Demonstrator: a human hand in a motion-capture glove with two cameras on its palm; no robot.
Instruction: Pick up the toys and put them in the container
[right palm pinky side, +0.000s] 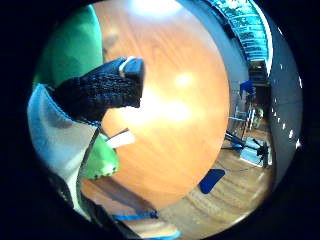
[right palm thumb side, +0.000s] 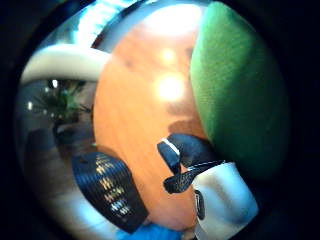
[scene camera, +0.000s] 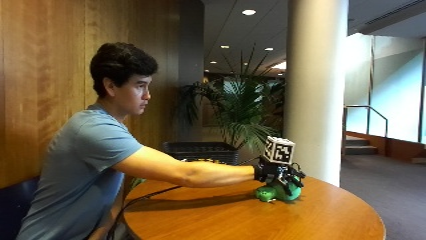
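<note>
1. Outside view: a person sits at a round wooden bench (scene camera: 253, 215) with the right arm stretched straight out, low over the top. The gloved right hand (scene camera: 276, 175) sits on top of a green toy (scene camera: 278, 192), which rests on the bench on the far side of the hand from the person's body. The fingers (scene camera: 291, 181) curl down over the toy. A dark slatted container (scene camera: 200, 151) stands beyond the bench's far edge, behind the outstretched forearm and well apart from the toy.

2. Thumb side palm view: the green toy (right palm thumb side: 240, 100) fills much of the picture, close against the palm, its knitted surface lying beside the bare wood of the bench (right palm thumb side: 135, 125). One black gloved fingertip (right palm thumb side: 182, 150) bends in toward the toy's lower edge. The dark container (right palm thumb side: 110, 190) shows past the bench's rim.

3. Little finger side palm view: a black gloved finger (right palm pinky side: 102, 90) curls across the view, its tip over the bench (right palm pinky side: 185, 115) and its base against the green toy (right palm pinky side: 75, 50). More green shows under the finger (right palm pinky side: 102, 160), beside a small white tag (right palm pinky side: 121, 138).
</note>
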